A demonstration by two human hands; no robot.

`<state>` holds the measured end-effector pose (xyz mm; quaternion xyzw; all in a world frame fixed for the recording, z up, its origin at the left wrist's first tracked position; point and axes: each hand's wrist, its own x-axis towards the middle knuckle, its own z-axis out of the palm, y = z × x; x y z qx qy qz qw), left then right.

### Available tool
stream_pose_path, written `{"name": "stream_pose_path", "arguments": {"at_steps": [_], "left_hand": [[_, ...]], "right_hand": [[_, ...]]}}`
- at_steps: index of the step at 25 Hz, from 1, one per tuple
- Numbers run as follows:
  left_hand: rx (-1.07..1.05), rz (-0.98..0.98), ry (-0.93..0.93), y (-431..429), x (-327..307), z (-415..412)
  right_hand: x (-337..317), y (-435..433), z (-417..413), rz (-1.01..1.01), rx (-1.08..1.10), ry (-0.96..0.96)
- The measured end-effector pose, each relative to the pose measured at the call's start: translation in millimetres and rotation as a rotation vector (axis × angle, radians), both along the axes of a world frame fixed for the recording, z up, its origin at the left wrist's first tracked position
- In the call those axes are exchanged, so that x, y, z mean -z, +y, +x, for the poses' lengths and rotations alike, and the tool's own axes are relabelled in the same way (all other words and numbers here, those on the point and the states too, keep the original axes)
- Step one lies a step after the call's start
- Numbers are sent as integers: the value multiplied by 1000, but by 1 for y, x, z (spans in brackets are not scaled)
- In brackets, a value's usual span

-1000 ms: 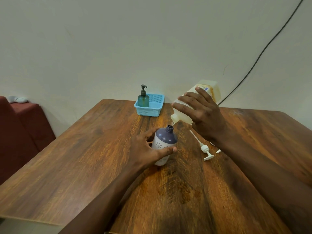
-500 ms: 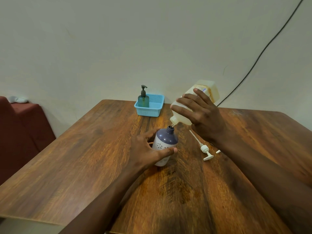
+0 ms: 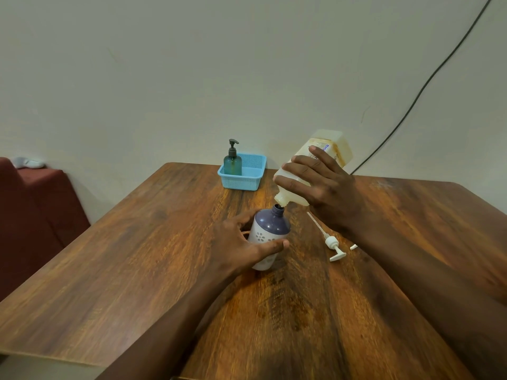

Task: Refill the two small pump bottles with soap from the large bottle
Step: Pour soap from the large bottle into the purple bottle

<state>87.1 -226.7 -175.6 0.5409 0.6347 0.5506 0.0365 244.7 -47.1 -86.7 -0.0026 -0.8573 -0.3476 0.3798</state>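
Left hand (image 3: 241, 246) is clasped around the purple-topped bottle (image 3: 270, 237), upright on the table (image 3: 137, 256). Right hand (image 3: 326, 190) grips the tilted large soap bottle (image 3: 329, 149), its mouth at the small bottle's 12 o'clock.

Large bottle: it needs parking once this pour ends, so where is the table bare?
Free: the wide table stretch left of the left hand, and the far right corner. Crowded: beside the white pump under the right hand, and around the blue basket.

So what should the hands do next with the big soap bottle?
Probably hold the tilt and keep pouring. The right hand has the large bottle tipped, spout right over the open neck of the purple-topped bottle, which the left hand steadies. Its pump lies on the table.
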Motion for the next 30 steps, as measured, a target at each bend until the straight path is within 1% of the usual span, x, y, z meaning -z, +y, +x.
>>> {"name": "stream_pose_path", "arguments": {"at_steps": [6, 10, 14, 20, 24, 26, 28, 30], "left_hand": [[8, -17, 2, 1, 1, -1], [3, -13, 18, 1, 1, 0], [-11, -12, 8, 1, -1, 2], [-18, 7, 1, 3, -3, 4], [-20, -1, -10, 4, -7, 8], [-12, 13, -26, 4, -10, 11], [-9, 26, -21, 3, -9, 11], [-6, 27, -7, 3, -8, 10]], "right_hand": [[1, 2, 1, 8, -15, -10], [7, 3, 1, -66, -24, 24], [14, 4, 3, -265, -14, 36], [22, 5, 6, -464, -22, 57], [29, 5, 8, -617, -24, 121], [31, 6, 7, -763, 1, 168], [34, 10, 3, -967, 24, 215], [38, 13, -1, -1130, 44, 261]]}}
